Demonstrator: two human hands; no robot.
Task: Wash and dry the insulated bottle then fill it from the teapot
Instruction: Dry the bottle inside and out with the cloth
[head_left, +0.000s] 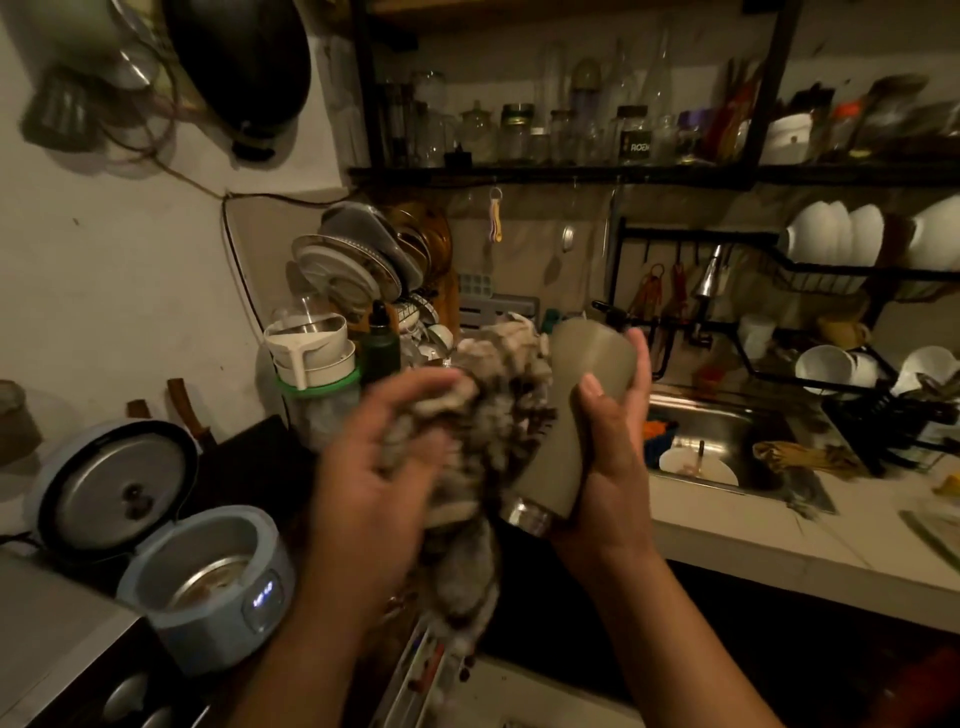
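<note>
My right hand grips the olive-grey insulated bottle in mid-air, upside down and tilted, its steel mouth pointing down toward me. My left hand clutches a patterned grey-brown cloth and presses it against the bottle's left side. The cloth hangs down below both hands and is blurred. I see no teapot that I can identify.
A steel sink with a white bowl and dishes lies to the right. A dish rack with white bowls stands behind it. An open blue rice cooker sits at left. Stacked containers and a dark green bottle stand behind my hands.
</note>
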